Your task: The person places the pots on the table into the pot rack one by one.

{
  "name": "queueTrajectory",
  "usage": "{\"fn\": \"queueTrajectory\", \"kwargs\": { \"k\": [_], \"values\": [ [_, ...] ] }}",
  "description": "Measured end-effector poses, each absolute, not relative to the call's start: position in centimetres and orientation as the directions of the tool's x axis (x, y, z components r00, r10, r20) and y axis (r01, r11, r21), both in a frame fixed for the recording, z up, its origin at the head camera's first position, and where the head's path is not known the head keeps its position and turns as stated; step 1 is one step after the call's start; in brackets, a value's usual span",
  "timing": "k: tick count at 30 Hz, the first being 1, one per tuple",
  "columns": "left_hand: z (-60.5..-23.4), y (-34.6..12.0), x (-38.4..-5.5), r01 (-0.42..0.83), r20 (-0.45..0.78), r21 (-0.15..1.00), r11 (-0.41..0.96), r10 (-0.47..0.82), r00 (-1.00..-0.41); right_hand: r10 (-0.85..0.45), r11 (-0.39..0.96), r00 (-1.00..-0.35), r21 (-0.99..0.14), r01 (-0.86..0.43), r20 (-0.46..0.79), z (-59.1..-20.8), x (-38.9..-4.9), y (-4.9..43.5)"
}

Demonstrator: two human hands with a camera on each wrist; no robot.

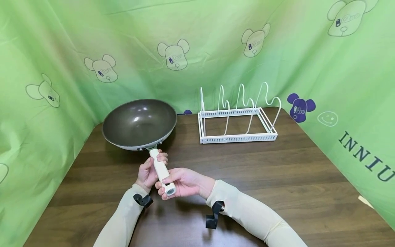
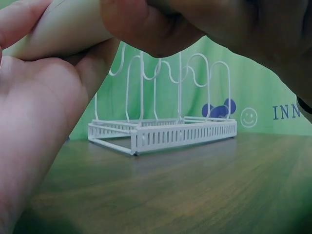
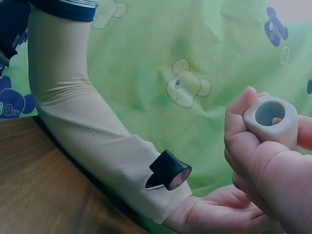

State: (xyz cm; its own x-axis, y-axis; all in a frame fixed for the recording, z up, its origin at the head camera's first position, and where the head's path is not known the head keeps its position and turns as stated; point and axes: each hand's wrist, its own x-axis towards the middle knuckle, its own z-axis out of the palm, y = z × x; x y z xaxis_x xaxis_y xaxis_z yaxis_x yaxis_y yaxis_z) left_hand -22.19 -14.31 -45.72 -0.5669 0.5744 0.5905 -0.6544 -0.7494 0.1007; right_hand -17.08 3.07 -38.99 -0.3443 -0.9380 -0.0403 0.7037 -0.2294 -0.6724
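A dark pan [image 1: 139, 122] with a cream handle [image 1: 161, 169] is over the back left of the brown table [image 1: 247, 171]. My left hand [image 1: 150, 171] grips the middle of the handle, fingers curled round it. My right hand [image 1: 179, 183] grips the handle's hollow end [image 3: 270, 118], just behind the left hand. In the left wrist view the handle [image 2: 63, 24] lies across my left palm [image 2: 39, 107] with the right hand [image 2: 219, 24] above it. A white wire rack [image 1: 237, 120] stands empty to the right of the pan.
Green cloth with bear prints [image 1: 174, 55] walls in the table on the left, back and right. The rack [image 2: 165, 131] has several upright wire dividers. My left sleeve [image 3: 87, 131] carries a black wrist camera [image 3: 168, 170].
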Motion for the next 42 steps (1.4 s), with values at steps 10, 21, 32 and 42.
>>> {"fn": "queueTrajectory", "kwargs": {
  "k": [10,21,32,42],
  "values": [
    [-44.3,-13.2,-22.4,-0.620,0.618,0.138,-0.772,0.556,-0.555,-0.936,-0.237,-0.351,-0.703,0.670,-0.019,-38.0,-16.6,4.1],
    [-42.7,-11.9,-22.9,-0.542,0.608,0.279,-0.793,0.583,-0.539,-0.929,-0.283,-0.368,-0.675,0.681,0.018,-37.0,-16.3,5.7],
    [-40.7,-10.8,-22.7,-0.451,0.613,0.373,-0.811,0.580,-0.537,-0.882,-0.340,-0.470,-0.735,0.587,0.033,-36.1,-15.6,6.7],
    [-39.6,-10.2,-22.0,-0.362,0.585,0.468,-0.806,0.589,-0.557,-0.890,-0.389,-0.427,-0.756,0.526,0.161,-36.6,-15.7,7.9]
  ]
}}
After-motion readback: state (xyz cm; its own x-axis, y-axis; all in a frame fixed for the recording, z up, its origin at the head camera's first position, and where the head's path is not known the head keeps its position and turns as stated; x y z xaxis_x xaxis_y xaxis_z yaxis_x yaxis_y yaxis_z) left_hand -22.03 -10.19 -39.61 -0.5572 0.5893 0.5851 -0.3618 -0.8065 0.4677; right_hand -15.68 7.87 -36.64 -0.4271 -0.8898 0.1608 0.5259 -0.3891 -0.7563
